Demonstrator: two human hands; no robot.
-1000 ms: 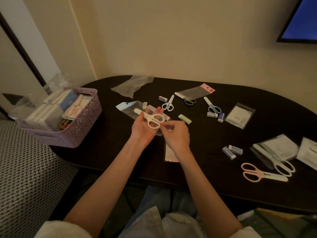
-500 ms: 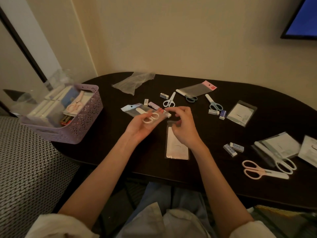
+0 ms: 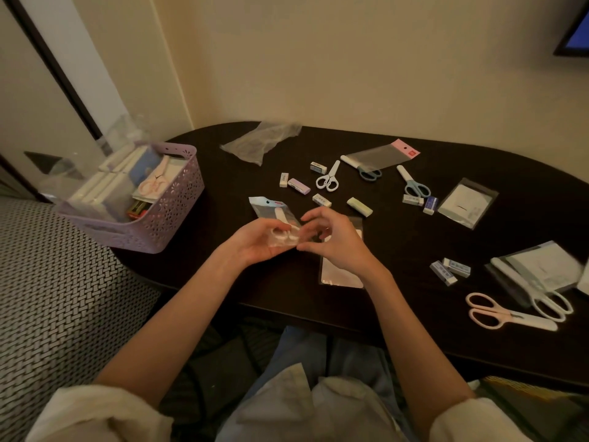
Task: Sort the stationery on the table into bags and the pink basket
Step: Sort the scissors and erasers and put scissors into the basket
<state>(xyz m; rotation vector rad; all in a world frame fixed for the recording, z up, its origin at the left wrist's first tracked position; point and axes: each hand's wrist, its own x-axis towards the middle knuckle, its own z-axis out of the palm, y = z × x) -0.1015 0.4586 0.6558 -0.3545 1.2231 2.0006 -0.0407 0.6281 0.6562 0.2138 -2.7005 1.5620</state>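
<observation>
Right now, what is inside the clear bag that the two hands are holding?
Inside the clear bag is a pair of white scissors: blade cover and ring handles show through the plastic. The left hand and right hand cover its lower edge.

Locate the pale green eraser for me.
The pale green eraser lies on the dark table, centre of the head view, just beyond the right hand, right of a small white eraser.

Screen [image 3: 573, 33] cut by right edge. Flat bag [image 3: 338, 272] half under right hand [image 3: 334, 244]. Eraser [image 3: 318, 167] print too small (all unreadable). Papers [image 3: 545, 266] blurred.
</observation>
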